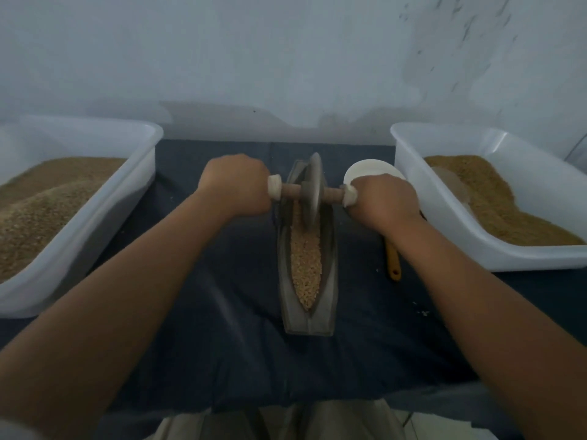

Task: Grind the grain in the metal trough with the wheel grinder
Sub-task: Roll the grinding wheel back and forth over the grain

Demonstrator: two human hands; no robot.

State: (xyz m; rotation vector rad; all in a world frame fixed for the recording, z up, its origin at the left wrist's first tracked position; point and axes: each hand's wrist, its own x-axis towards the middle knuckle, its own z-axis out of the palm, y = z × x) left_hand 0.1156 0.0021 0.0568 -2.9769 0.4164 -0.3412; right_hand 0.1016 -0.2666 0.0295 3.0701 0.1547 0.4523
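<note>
A narrow boat-shaped metal trough [328,271] lies lengthwise on the dark cloth, its groove filled with pale grain [305,265]. The metal wheel grinder [313,192] stands on edge in the far half of the trough, a wooden axle running through its hub. My left hand [236,188] grips the left end of the axle, and my right hand [382,201] grips the right end. Both fists are curled tight around the white-wrapped handle ends.
A white plastic tub [95,198] of brown ground grain stands at the left, another white tub [444,211] at the right. A white bowl [368,169] sits behind my right hand. A yellow-handled tool [394,262] lies under my right wrist. A wall rises behind the table.
</note>
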